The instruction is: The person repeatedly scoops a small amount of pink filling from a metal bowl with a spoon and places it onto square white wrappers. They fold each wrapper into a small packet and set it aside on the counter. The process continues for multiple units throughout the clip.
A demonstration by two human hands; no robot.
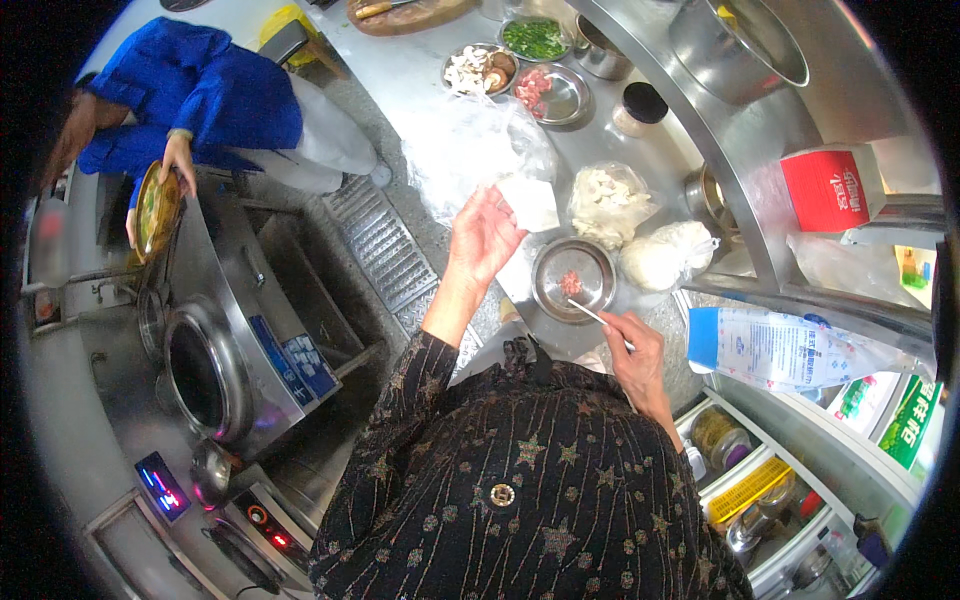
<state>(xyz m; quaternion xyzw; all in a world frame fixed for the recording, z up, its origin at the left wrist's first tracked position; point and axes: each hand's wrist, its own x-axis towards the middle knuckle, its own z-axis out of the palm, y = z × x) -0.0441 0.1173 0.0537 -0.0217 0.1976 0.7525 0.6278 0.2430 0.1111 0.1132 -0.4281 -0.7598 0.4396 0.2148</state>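
Note:
A thin white square sheet, probably a dough wrapper, rests at the fingers of my left hand, which is palm up and holding it. My right hand grips a slim pale stick. The stick's tip reaches into a round steel bowl, beside a small lump of pink minced meat. Just beyond the bowl lies an open clear plastic bag of pale pieces. To its right sits a knotted plastic bag with a white mass inside.
Farther along the steel counter are bowls of mushrooms, chopped greens and raw meat, plus a black-lidded jar. A person in blue holds a dish near a built-in wok. Shelving stands at right.

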